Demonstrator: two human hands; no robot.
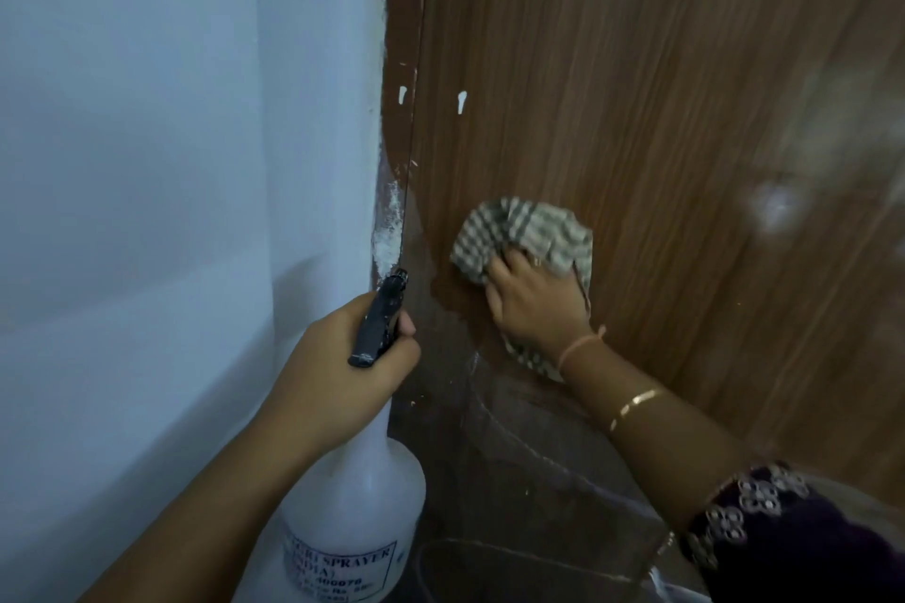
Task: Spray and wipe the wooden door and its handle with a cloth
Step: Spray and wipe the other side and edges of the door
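The door (636,64) is brown wood-grain with a smooth, slightly glossy face, perhaps laminate rather than bare wood. Rough white paint smears (389,230) crust its left edge beside the matt, smooth wall (147,113). The cloth (524,230) is soft, checked woven fabric, and the bottle (352,504) is matt milky plastic with a trigger head (379,323) of scuffed black plastic.

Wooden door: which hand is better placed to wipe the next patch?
Right. The right hand holds the checked cloth against the wooden door; the left hand grips the spray bottle.
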